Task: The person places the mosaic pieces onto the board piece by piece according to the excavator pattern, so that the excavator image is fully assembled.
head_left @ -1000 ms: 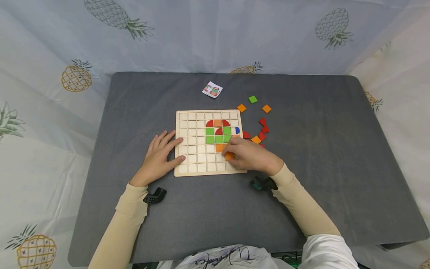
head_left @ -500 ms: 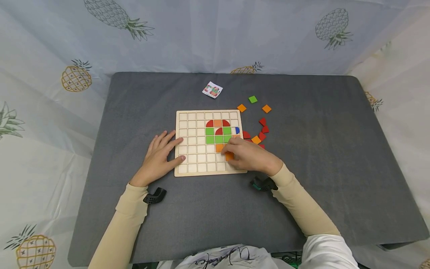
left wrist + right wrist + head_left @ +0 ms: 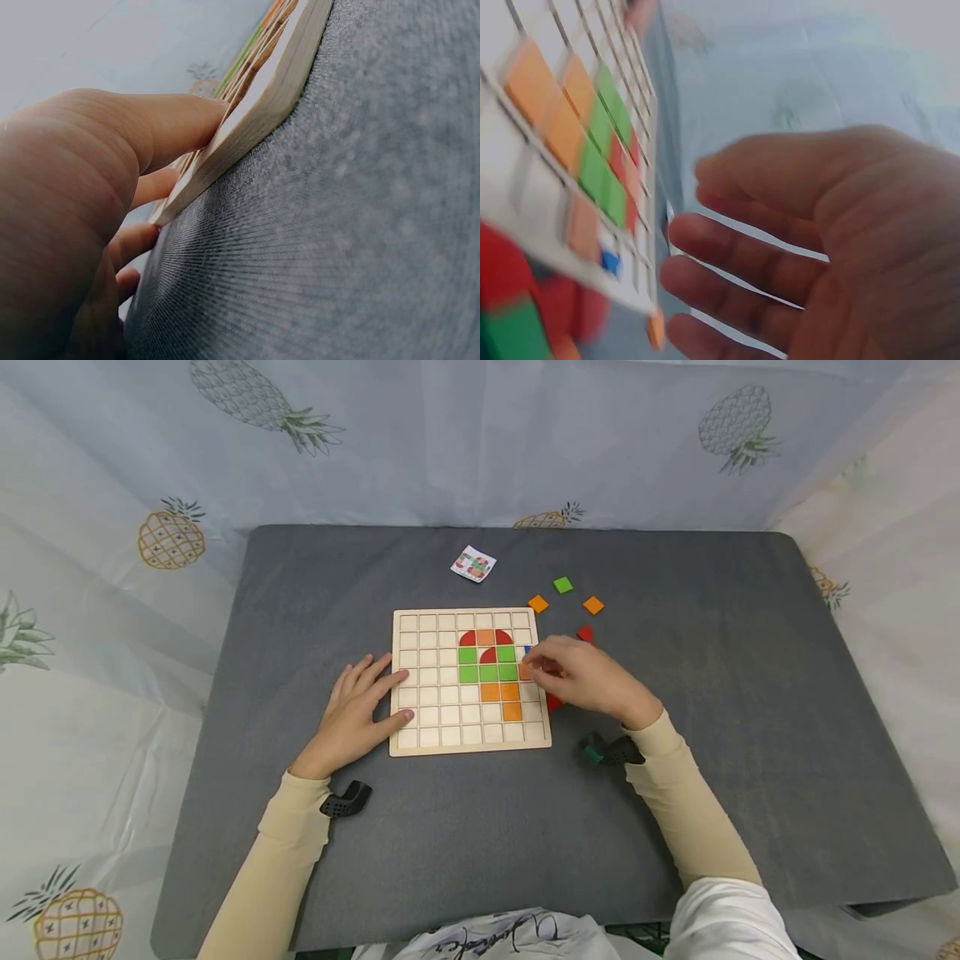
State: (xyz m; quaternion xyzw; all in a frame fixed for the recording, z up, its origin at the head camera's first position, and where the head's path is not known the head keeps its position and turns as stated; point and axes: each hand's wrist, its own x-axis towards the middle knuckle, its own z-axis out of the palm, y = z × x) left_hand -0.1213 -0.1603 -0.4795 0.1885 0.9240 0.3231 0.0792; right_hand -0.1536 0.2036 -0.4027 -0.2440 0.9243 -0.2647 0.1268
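a light wooden square board with a cut grid [image 3: 431,718] is set on a dark grey cloth-covered desk [image 3: 750,693], away from all four desk edges and nearer the left edge than the right. the board's left edge is touched by the left hand [image 3: 349,720], whose fingers are spread apart and nearly straight, with the thumb rested on the rim. the right hand [image 3: 592,678] is held over the board's right edge, its fingers loosely bent and nothing seen clamped between them; the thumb and forefinger are held close to a pale orange square tile [image 3: 524,672] in the right-hand column. toward that same edge, green square tiles [image 3: 488,672], red quarter-round tiles [image 3: 503,637] and bright orange square tiles [image 3: 512,712] are seated in the grid, and a small blue piece [image 3: 528,649] is partly covered by the hand. beyond the board's far right corner, a loose green square [image 3: 563,585] and two loose orange squares [image 3: 593,605] are laid out, and loose red pieces [image 3: 586,633] are half hidden beside its right edge. a small printed card [image 3: 473,564] is placed near the desk's far edge.
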